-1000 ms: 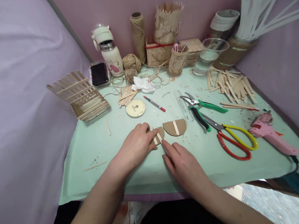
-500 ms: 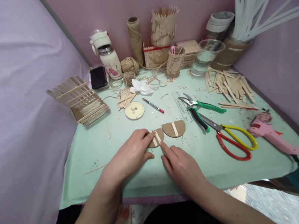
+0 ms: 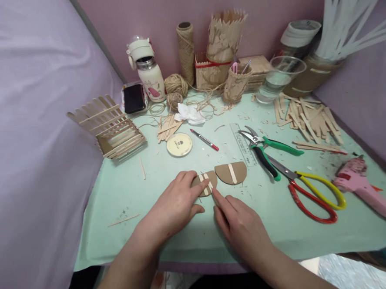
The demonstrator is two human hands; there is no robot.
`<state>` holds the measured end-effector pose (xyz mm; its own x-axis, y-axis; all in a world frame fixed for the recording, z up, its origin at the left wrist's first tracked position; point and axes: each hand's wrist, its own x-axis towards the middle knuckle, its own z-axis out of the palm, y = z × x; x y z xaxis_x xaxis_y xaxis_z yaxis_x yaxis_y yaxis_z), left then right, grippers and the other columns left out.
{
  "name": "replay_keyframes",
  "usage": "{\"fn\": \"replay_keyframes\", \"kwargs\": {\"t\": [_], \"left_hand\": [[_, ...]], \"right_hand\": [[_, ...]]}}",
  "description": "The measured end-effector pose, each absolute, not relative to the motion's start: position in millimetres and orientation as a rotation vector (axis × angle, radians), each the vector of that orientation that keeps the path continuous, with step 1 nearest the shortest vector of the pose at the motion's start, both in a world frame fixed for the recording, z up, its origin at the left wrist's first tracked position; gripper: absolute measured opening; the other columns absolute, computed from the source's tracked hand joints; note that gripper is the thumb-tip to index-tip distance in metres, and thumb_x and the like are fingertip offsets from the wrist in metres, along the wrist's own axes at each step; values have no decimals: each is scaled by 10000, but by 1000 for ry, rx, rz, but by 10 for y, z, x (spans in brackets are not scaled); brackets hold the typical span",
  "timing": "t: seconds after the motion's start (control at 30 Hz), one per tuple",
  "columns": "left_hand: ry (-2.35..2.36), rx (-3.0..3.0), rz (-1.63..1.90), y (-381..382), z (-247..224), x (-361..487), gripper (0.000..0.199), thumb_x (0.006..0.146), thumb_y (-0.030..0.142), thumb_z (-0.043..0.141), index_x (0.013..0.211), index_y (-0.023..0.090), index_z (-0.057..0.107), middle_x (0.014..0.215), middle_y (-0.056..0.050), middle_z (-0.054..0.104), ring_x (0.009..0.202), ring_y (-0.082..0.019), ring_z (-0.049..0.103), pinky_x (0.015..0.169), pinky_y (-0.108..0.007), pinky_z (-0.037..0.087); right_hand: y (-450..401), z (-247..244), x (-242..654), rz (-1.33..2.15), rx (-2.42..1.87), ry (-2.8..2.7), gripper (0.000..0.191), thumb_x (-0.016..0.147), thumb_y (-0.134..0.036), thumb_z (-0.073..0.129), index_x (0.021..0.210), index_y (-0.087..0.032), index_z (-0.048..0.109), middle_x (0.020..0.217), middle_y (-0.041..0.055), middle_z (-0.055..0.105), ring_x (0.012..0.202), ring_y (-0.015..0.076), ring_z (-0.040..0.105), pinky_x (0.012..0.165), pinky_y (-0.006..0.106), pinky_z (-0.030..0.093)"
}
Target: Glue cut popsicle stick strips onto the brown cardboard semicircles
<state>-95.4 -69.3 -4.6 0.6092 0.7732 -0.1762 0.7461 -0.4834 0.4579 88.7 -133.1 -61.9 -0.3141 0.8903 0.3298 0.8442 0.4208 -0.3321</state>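
Observation:
On the green table covering lies a brown cardboard half-circle (image 3: pixel 199 192) bearing two short pale wooden strips (image 3: pixel 206 184). My left hand (image 3: pixel 175 200) rests over its left side, fingers stretched, index fingertip on the strips and thumb apart on the table. From the right, my right hand (image 3: pixel 236 216) points its index fingertip at the lower end of the right strip, touching or almost touching it; the other fingers are curled and partly hidden. Just beyond, a second cardboard half-circle (image 3: pixel 222 174) carries one wooden strip (image 3: pixel 232 173) across its middle.
Pruning shears (image 3: pixel 261 147), scissors (image 3: pixel 313 189) and a pink glue gun (image 3: pixel 362 186) lie to the right. Behind are a round lid (image 3: pixel 179 145), a pen (image 3: pixel 204 139), a ruler (image 3: pixel 243 145) and a water cup (image 3: pixel 274 80). A stick basket (image 3: pixel 120 138) stands left.
The view has shifted, so table things appear farther right and somewhat lower. My left index finger now reaches farther across the strips; my right fingertip stays at the strip's lower end.

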Motion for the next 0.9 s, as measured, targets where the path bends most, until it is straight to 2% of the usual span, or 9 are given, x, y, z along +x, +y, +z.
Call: {"fn": "replay_keyframes", "kwargs": {"t": [0.9], "left_hand": [[1196,2343,29,-692,-34,-958,605,819,230,707,1381,227,481,1209,-111,519,1154,-295,457,964,-449,468]], "right_hand": [[-1337,-636,876,140,-1455,-2214,345,976,-192,451,1279,-77,567,737,45,640,659,189,607,598,315,472]]}}
